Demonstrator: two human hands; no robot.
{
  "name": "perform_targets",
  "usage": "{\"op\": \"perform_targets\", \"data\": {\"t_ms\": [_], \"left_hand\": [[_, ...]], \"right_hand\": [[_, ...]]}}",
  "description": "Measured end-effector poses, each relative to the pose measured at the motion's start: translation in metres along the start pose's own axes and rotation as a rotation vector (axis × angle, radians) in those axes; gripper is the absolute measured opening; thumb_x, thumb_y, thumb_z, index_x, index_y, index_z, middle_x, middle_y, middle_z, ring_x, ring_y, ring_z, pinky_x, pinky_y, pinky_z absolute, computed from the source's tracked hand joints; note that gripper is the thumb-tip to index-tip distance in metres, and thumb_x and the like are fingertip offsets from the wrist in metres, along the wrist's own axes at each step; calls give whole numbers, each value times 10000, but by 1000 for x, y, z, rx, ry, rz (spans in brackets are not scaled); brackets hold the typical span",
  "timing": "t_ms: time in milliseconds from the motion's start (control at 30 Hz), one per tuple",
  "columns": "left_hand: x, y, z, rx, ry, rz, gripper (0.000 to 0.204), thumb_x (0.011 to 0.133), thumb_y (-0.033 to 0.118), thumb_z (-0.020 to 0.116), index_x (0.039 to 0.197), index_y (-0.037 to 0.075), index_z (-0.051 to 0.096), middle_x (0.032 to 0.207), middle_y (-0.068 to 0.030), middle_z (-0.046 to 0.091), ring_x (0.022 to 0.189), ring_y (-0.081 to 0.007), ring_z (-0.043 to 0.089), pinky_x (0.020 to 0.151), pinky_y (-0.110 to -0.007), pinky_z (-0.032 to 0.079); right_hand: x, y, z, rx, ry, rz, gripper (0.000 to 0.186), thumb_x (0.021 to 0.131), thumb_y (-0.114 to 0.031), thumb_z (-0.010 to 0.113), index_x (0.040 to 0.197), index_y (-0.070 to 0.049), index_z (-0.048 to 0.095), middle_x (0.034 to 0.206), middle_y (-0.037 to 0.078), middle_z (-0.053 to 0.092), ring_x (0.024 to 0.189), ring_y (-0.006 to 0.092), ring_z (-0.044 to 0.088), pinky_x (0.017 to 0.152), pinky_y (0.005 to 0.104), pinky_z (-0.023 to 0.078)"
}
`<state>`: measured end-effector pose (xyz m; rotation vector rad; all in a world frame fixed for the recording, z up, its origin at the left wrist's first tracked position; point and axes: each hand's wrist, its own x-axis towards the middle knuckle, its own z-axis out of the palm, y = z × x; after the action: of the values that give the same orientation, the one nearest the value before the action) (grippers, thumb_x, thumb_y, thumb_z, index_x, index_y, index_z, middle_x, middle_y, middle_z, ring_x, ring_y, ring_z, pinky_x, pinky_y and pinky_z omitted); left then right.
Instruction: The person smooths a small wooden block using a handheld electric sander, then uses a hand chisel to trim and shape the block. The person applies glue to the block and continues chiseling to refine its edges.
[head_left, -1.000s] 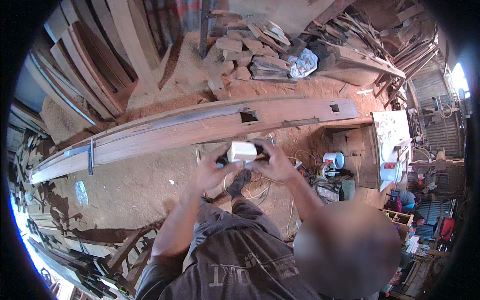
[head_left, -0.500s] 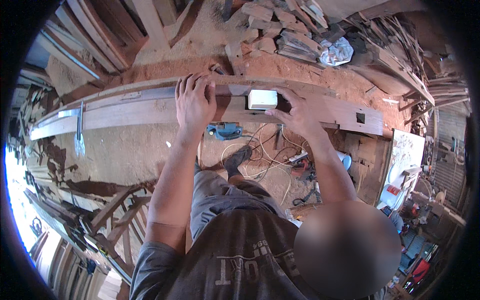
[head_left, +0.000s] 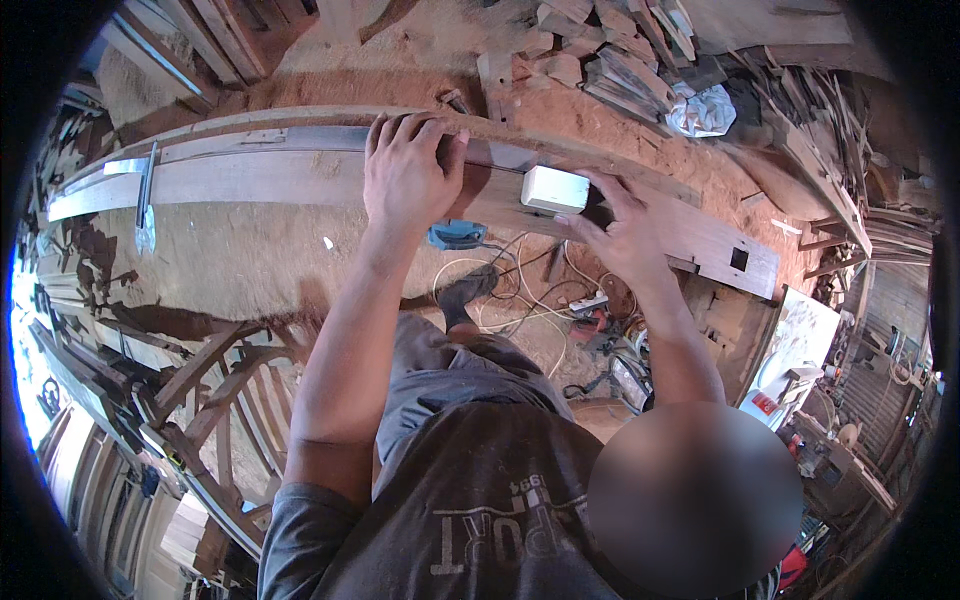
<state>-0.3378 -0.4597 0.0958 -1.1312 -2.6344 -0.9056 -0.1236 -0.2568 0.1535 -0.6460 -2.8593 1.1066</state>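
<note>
A long wooden beam (head_left: 260,175) lies across my view, with a small square cutout near its right end. My left hand (head_left: 410,175) grips its top edge at the middle, fingers curled over. To the right, my right hand (head_left: 615,225) holds a white rectangular block (head_left: 555,188) with thumb and fingers, on the beam where a cutout showed earlier; how far it sits in is unclear. A metal square or clamp (head_left: 144,185) is across the beam at the left. Just below the beam between my arms is a blue power tool (head_left: 455,235).
Scrap wood piles (head_left: 590,45) with a crumpled silver bag (head_left: 700,110) lie beyond the beam. Cables, a red tool (head_left: 590,322) and my foot (head_left: 465,290) are on the dusty floor. A white board (head_left: 800,330) stands at right, wooden frames (head_left: 200,370) at lower left.
The block was held between both hands in the air; now it is on the beam in my right hand. My left hand has left it for the beam's edge. The view has shifted.
</note>
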Motion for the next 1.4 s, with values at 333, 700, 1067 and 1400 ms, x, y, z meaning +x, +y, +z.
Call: {"op": "perform_targets", "data": {"t_ms": [333, 700, 1067, 1400], "left_hand": [[1, -1, 1, 42, -1, 22, 276, 989, 329, 724, 1069, 69, 771, 1147, -133, 758, 1154, -358, 681, 1155, -510, 443], [-2, 3, 1, 6, 10, 43, 287, 1022, 342, 685, 1091, 79, 778, 1172, -108, 759, 1167, -342, 680, 1121, -506, 468], [-3, 53, -11, -530, -350, 330, 695, 828, 284, 886, 1453, 105, 642, 1386, -199, 669, 1285, -405, 627, 1135, -500, 495], [-7, 50, -3, -394, -401, 322, 660, 827, 177, 908, 1444, 168, 674, 1357, -161, 720, 1227, -363, 709, 1017, -449, 591]], "right_hand": [[2, -2, 4, 9, 3, 33, 620, 893, -219, 882, 1436, -69, 621, 1366, 177, 688, 1321, 328, 645, 1122, 419, 504], [2, 10, 8, -89, 21, -57, 609, 898, -246, 874, 1424, -89, 613, 1366, 192, 690, 1268, 396, 663, 1089, 466, 531], [5, 31, 3, -76, -55, -71, 777, 883, -361, 885, 1535, -134, 529, 1425, 191, 656, 1306, 391, 648, 1109, 487, 528], [-2, 57, 0, 820, 284, -227, 546, 1020, -9, 631, 1544, -44, 481, 1362, 148, 686, 1226, 203, 678, 1097, 365, 526]]}}
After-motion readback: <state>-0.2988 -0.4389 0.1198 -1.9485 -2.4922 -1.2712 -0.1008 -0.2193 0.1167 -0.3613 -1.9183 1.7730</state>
